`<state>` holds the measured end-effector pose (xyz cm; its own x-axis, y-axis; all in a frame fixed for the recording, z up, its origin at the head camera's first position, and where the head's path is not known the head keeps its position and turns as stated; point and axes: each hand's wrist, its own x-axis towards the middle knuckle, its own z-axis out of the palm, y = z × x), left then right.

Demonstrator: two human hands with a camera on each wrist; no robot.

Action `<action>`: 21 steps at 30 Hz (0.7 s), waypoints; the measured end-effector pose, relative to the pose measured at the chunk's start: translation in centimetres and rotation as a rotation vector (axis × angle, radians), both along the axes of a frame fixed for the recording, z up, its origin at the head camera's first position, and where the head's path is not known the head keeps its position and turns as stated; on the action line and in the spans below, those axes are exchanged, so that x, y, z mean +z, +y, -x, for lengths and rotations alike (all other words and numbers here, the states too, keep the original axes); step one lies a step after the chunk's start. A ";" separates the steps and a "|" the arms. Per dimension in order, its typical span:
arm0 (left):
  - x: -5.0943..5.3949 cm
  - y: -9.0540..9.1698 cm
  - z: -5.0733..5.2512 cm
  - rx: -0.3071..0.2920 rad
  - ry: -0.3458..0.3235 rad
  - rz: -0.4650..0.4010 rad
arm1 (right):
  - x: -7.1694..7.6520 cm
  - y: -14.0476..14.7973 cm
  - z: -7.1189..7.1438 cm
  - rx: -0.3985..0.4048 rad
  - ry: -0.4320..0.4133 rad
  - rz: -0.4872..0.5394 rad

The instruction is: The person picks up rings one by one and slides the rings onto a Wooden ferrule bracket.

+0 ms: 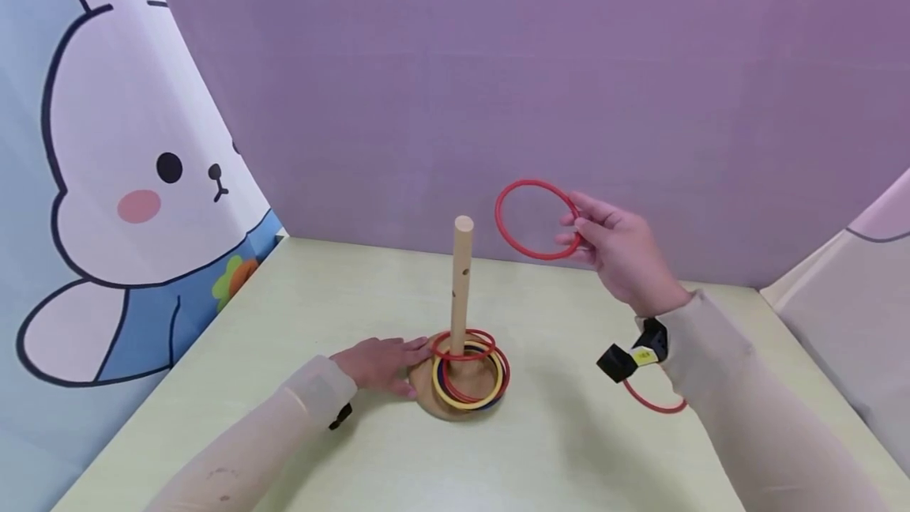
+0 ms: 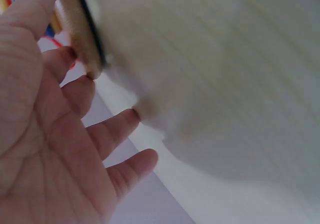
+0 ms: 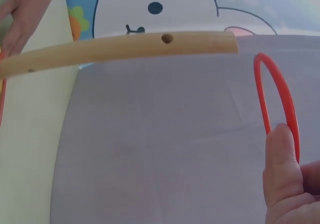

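My right hand (image 1: 626,253) pinches a red ring (image 1: 543,256) between thumb and fingers, in the air to the right of a wooden post (image 1: 460,283) and near its top height. In the right wrist view the ring (image 3: 287,96) is apart from the post's tip. The post stands upright on a round wooden base (image 1: 424,395). Around its foot lie a yellow ring (image 1: 462,405), red rings and a dark blue one; the uppermost red ring (image 1: 472,331) sits tilted. My left hand (image 1: 377,363) has its fingers extended, with fingertips (image 2: 90,81) touching the base's left edge.
Another red ring (image 1: 661,409) lies on the pale table (image 1: 341,449), partly hidden by the right wrist's strap and sleeve. Behind the table rises a purple backdrop (image 1: 426,85). A rabbit-print cloth (image 1: 114,125) hangs at the left and a pale cloth (image 1: 846,299) at the right.
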<state>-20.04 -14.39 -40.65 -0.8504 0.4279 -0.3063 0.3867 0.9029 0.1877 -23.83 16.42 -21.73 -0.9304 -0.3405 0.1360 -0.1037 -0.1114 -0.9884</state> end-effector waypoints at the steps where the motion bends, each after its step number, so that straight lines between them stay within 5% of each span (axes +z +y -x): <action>1: 0.0 0.0 0.0 0.004 -0.004 -0.010 | 0.0 -0.2 0.0 0.005 -0.004 -0.002; 13: -0.1 0.0 0.0 0.085 -0.074 -0.125 | -0.4 -2.6 -0.1 0.056 -0.018 -0.025; 21: 0.0 0.0 0.0 0.100 -0.083 -0.125 | -0.6 -4.1 -0.1 0.074 -0.013 -0.043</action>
<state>-20.05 -14.41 -40.67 -0.8647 0.3818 -0.3263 0.2749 0.9035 0.3287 -23.75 12.35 -22.31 -0.9041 -0.4133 0.1082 -0.0843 -0.0757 -0.9936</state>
